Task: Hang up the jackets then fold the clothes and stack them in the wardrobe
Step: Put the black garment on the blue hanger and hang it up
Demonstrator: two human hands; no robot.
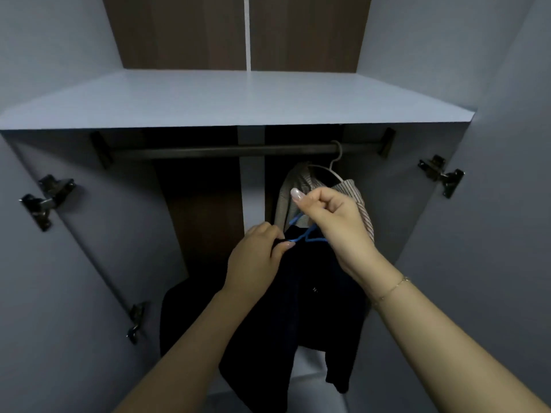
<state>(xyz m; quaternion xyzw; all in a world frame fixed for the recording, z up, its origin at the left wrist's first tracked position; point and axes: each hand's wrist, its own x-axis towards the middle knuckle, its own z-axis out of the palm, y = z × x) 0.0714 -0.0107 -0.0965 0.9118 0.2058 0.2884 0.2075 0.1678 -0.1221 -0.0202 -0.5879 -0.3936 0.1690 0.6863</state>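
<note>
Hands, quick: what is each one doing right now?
Left hand: closed, pinching the dark jacket at the blue hanger.
Right hand: closed around the blue hanger.

Below the shelf [238,96], a garment [298,189] hangs on the rail's [208,151] right end.

Wardrobe shelf and hanging rail

A pale grey shelf [238,96] spans the wardrobe's full width, its top bare, with dark wood back panels behind it. Just under the shelf's front edge a dark rail [208,151] runs across between two end brackets. Toward the rail's right end a white hanger [335,166] is hooked over it, carrying a striped shirt [286,201]. Well below the shelf, a pale wardrobe floor [307,371] shows partly between dark cloth.
</note>
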